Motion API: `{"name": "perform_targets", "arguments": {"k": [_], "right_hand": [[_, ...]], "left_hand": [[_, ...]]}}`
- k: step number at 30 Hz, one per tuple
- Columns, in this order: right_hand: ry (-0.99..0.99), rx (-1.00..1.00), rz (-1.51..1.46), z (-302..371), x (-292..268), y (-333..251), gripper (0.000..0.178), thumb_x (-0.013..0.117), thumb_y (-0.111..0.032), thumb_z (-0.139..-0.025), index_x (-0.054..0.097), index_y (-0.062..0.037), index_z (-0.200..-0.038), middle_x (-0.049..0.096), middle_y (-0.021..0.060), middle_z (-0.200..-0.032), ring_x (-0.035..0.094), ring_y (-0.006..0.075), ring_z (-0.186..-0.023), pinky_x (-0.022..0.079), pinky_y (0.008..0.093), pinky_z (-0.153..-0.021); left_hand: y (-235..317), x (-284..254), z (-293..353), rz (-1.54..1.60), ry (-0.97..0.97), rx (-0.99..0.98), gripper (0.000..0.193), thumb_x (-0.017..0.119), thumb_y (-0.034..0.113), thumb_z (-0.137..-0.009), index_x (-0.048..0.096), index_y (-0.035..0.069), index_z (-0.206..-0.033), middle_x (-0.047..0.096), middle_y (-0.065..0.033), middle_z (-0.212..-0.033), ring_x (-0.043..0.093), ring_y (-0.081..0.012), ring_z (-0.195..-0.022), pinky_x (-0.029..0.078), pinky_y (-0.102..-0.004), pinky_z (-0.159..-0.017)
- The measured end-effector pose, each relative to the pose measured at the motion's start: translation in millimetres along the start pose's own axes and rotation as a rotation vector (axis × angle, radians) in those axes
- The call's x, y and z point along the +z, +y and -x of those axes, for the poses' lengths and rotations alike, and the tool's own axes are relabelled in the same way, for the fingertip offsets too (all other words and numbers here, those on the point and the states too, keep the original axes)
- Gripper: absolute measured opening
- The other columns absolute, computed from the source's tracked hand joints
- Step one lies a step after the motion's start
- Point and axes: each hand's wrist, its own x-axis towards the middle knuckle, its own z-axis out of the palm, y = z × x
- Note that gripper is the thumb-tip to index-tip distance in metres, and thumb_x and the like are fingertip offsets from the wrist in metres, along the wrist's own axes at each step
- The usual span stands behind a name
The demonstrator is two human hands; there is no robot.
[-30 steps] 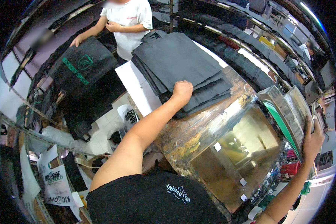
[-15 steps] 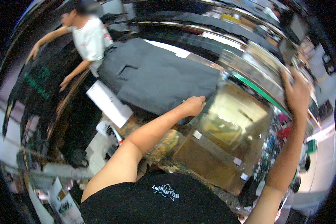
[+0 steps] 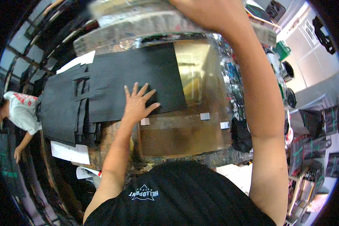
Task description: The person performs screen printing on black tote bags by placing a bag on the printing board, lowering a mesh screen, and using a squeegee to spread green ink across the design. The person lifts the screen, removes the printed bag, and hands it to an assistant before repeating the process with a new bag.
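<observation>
My left hand (image 3: 137, 105) lies flat with its fingers spread on a smooth black fabric sheet (image 3: 135, 67). The sheet covers the left part of a glossy brown board (image 3: 184, 135), and its left end meets a stack of similar black pieces (image 3: 60, 105). High at the top edge, my right hand (image 3: 214, 13) reaches up beside a thick, worn grey beam (image 3: 139, 30). Its fingers are cut off by the picture edge, so what they touch is hidden. Small pale tabs (image 3: 204, 116) sit on the board in front of the sheet.
At the left a person in a white shirt (image 3: 20, 111) stands by dark racks (image 3: 26, 75). White paper (image 3: 69, 151) sticks out under the stack. Paint-spattered clutter (image 3: 229, 86) lines the board's right side, with cans (image 3: 288, 71) and a green container (image 3: 281, 50) beyond.
My view has turned. The black sheet now extends over the board, and my left hand has gone from closed at its edge to spread on top. My right hand has moved to the top edge.
</observation>
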Motion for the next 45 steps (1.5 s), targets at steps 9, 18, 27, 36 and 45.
{"name": "perform_targets", "arguments": {"k": [9, 18, 27, 36, 45], "right_hand": [[-0.081, -0.013, -0.105, -2.6, -23.8, 0.4, 0.082, 0.029, -0.074, -0.106, 0.069, -0.0021, -0.110, 0.073, 0.0115, -0.102, 0.067, 0.0177, -0.094, 0.059, 0.0400, -0.083], [-0.199, 0.142, -0.031, -2.3, -30.2, -25.6, 0.078, 0.031, -0.072, -0.107, 0.069, -0.0038, -0.107, 0.071, 0.0103, -0.099, 0.067, 0.0157, -0.093, 0.059, 0.0340, -0.075], [0.056, 0.002, -0.050, 8.5, -1.0, -6.0, 0.077, 0.035, -0.071, -0.106, 0.070, -0.0021, -0.104, 0.073, 0.0126, -0.096, 0.068, 0.0211, -0.090, 0.056, 0.0399, -0.079], [0.004, 0.043, -0.065, 12.3, -11.1, -17.6, 0.076, 0.038, -0.071, -0.104, 0.071, -0.0033, -0.095, 0.072, 0.0148, -0.087, 0.067, 0.0263, -0.082, 0.050, 0.0466, -0.082], [0.245, -0.096, -0.058, 104.7, 40.5, -44.6, 0.054, 0.060, -0.060, -0.098, 0.069, -0.0065, -0.098, 0.070, 0.0155, -0.088, 0.067, 0.0335, -0.092, 0.040, 0.0523, -0.090]], "left_hand": [[82.2, 67.4, -60.3, 0.089, 0.151, 0.154, 0.074, 0.046, 0.069, -0.101, 0.043, 0.026, -0.162, 0.026, -0.0169, -0.173, 0.017, -0.0533, -0.157, 0.005, -0.0767, -0.121], [143.1, 75.2, -68.4, 0.148, 0.213, 0.172, 0.073, 0.045, 0.068, -0.101, 0.046, 0.025, -0.161, 0.028, -0.0175, -0.172, 0.018, -0.0534, -0.156, 0.003, -0.0788, -0.119], [155.9, 78.7, -49.3, 0.194, 0.209, 0.162, 0.074, 0.045, 0.067, -0.101, 0.045, 0.023, -0.161, 0.027, -0.0183, -0.173, 0.015, -0.0529, -0.158, 0.001, -0.0785, -0.120], [149.1, 81.1, -59.3, 0.383, 0.153, 0.147, 0.081, 0.052, 0.067, -0.098, 0.047, 0.015, -0.159, 0.025, -0.0239, -0.172, 0.016, -0.0532, -0.157, 0.007, -0.0736, -0.123], [0.7, -107.1, 57.5, 1.595, 0.760, -0.198, 0.077, 0.093, 0.016, -0.080, 0.055, -0.002, -0.145, 0.073, -0.0097, -0.117, 0.070, -0.0186, -0.101, 0.057, -0.0328, -0.093]]}}
